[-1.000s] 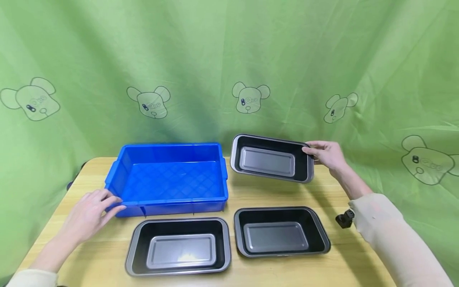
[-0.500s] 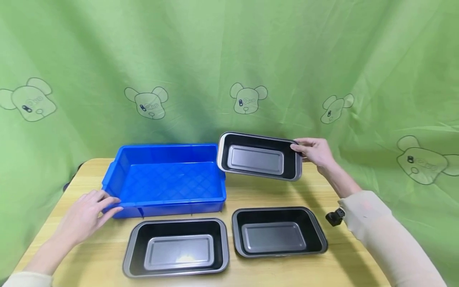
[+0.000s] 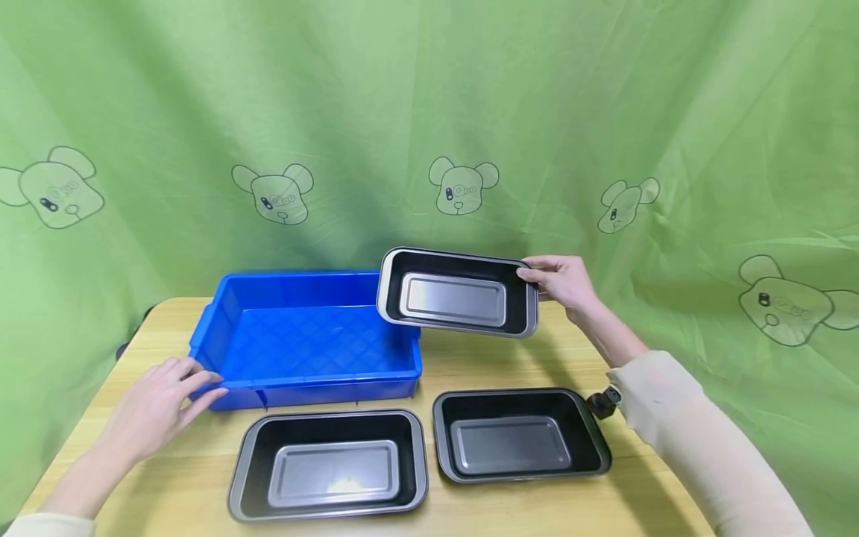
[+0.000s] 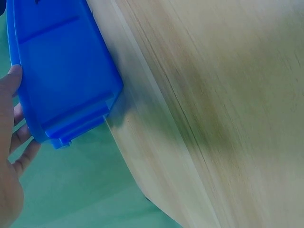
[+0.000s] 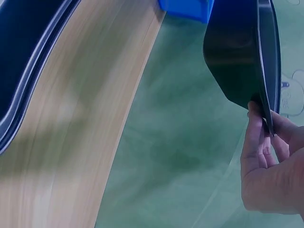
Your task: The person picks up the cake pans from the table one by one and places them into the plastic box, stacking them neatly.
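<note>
My right hand (image 3: 565, 283) pinches the right end rim of a dark metal loaf pan (image 3: 456, 298), thumb inside and fingers behind. The pan is raised and tipped toward me, its left end overlapping the right end of a blue plastic bin (image 3: 315, 388) in the head view. In the right wrist view the held pan (image 5: 232, 52) shows its end wall from outside. My left hand (image 3: 157, 399) grips the near left corner of the bin, thumb outside on the front wall. The left wrist view shows that hand's fingers (image 4: 21, 137) at the bin's rim (image 4: 26, 99).
Two more loaf pans lie on the wooden table (image 3: 496, 514): a left pan (image 3: 335, 473) in front of the bin and a right pan (image 3: 513, 444) beside it. Behind the table hangs a green curtain (image 3: 376, 89). A black device (image 3: 604, 403) is at my right sleeve.
My right hand has carried the loaf pan leftward, from beside the bin to where it overlaps the bin's right end. My left hand has stayed on the bin corner.
</note>
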The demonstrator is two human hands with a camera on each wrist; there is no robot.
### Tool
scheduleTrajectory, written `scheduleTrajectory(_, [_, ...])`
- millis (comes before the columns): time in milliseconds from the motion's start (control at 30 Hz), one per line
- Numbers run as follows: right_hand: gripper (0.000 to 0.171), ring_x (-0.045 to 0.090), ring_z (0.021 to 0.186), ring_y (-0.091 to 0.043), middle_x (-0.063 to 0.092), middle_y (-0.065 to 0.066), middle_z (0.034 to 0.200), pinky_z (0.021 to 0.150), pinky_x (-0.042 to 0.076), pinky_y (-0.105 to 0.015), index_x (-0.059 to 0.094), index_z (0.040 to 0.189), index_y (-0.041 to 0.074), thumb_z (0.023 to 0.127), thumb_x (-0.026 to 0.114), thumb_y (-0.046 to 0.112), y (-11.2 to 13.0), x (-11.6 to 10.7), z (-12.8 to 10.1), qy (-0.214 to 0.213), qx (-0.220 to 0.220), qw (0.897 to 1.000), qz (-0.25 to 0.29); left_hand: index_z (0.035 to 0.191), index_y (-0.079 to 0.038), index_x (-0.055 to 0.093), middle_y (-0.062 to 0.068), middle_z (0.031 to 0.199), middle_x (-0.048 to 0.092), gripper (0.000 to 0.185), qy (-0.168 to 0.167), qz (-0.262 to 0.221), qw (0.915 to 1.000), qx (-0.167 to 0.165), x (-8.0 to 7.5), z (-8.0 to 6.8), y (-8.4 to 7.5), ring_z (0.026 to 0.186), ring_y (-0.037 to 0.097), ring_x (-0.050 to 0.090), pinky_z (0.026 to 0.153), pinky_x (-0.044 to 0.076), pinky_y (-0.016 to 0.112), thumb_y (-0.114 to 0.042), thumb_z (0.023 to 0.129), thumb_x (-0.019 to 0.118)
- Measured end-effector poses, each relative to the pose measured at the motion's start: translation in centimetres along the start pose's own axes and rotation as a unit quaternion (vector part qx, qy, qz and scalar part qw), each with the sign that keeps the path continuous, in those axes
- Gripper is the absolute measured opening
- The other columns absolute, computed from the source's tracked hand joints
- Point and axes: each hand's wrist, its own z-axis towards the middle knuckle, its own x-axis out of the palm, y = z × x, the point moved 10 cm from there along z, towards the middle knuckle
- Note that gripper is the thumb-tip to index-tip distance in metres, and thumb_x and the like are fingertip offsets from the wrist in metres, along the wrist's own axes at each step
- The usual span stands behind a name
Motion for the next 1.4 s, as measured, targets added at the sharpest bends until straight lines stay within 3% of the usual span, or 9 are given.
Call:
scheduleTrajectory(267, [0.047, 0.072, 0.065, -0.009, 0.074, 0.011, 0.076, 0.065, 0.059, -0.030, 0.060, 0.127, -0.003, 0.086, 0.074, 0.014, 0.8, 2.7, 0.3, 0.009, -0.004, 1.000, 0.009, 0.082, -0.012, 0.073, -0.001, 0.078, 0.061, 0.065, 0.002, 0.004, 1.0000, -0.004, 0.0, -0.1, 0.0, 0.069, 0.017, 0.055, 0.059, 0.044, 0.035, -0.059, 0.100, 0.031])
scheduleTrajectory(700, [0.040, 0.073, 0.063, -0.015, 0.076, -0.008, 0.086, 0.063, 0.059, -0.032, 0.065, 0.121, -0.001, 0.085, 0.075, 0.013, 1.7, 7.5, 1.1, 0.027, -0.007, 0.999, 0.023, 0.081, -0.013, 0.073, -0.002, 0.077, 0.060, 0.065, 0.000, 0.007, 1.0000, -0.006, 0.1, -0.1, 0.1, 0.068, 0.016, 0.053, 0.058, 0.043, 0.033, -0.059, 0.100, 0.032])
scheduleTrajectory(900, [0.038, 0.073, 0.061, -0.017, 0.076, -0.009, 0.086, 0.061, 0.059, -0.032, 0.067, 0.119, 0.000, 0.084, 0.076, 0.013, 1.9, 9.4, 1.4, 0.031, -0.005, 0.999, 0.037, 0.081, -0.013, 0.073, -0.002, 0.077, 0.061, 0.064, -0.001, 0.003, 1.0000, -0.004, 0.1, 0.0, 0.1, 0.069, 0.016, 0.054, 0.059, 0.044, 0.034, -0.059, 0.100, 0.032])
scheduleTrajectory(1167, [0.036, 0.073, 0.061, -0.017, 0.072, -0.022, 0.099, 0.060, 0.059, -0.032, 0.067, 0.118, 0.001, 0.084, 0.075, 0.011, 2.3, 11.8, 1.4, 0.041, 0.000, 0.998, 0.045, 0.081, -0.014, 0.073, -0.003, 0.077, 0.061, 0.063, 0.000, -0.001, 1.0000, -0.008, 0.1, 0.1, 0.2, 0.068, 0.016, 0.054, 0.057, 0.043, 0.033, -0.059, 0.100, 0.033])
scheduleTrajectory(1400, [0.035, 0.073, 0.063, -0.019, 0.072, -0.024, 0.100, 0.062, 0.059, -0.033, 0.068, 0.117, 0.000, 0.084, 0.075, 0.011, 2.4, 14.2, 1.6, 0.060, 0.006, 0.997, 0.052, 0.080, -0.013, 0.073, -0.002, 0.076, 0.060, 0.064, -0.003, 0.005, 0.9999, -0.009, 0.1, 0.0, 0.2, 0.068, 0.017, 0.053, 0.056, 0.042, 0.032, -0.059, 0.100, 0.032])
